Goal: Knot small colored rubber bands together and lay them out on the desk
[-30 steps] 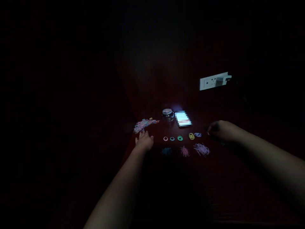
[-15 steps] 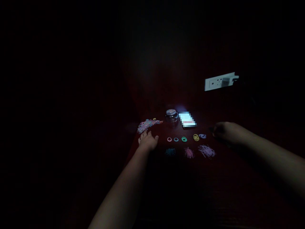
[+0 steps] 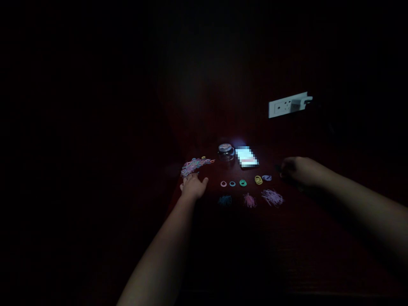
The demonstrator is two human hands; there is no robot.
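My left hand [image 3: 193, 186] lies at the near edge of a mixed pile of small coloured rubber bands [image 3: 194, 165]. Its thumb is spread away from the fingers, and the fingertips touch or nearly touch the pile. My right hand [image 3: 298, 170] is closed at the right, beyond the purple hair ties [image 3: 267, 178]; its fingertips are in shadow, so what they hold, if anything, is hidden. Between the hands a row holds a pink hair tie [image 3: 223, 184], a blue one [image 3: 232, 184], green ones [image 3: 243, 183] and yellow ones [image 3: 258, 180].
Nearer me lie sorted heaps of teal bands [image 3: 225, 200], pink bands [image 3: 250, 200] and lilac bands [image 3: 272, 197]. Behind stand a lidded clear jar [image 3: 226, 152] and a lit phone [image 3: 246, 157]. A socket panel [image 3: 280, 107] is on the wall. Surroundings are very dark.
The view has shifted slightly, moving everything a little left and up. My left fingers have bent a little at the pile's edge. My right hand stays closed in about the same place.
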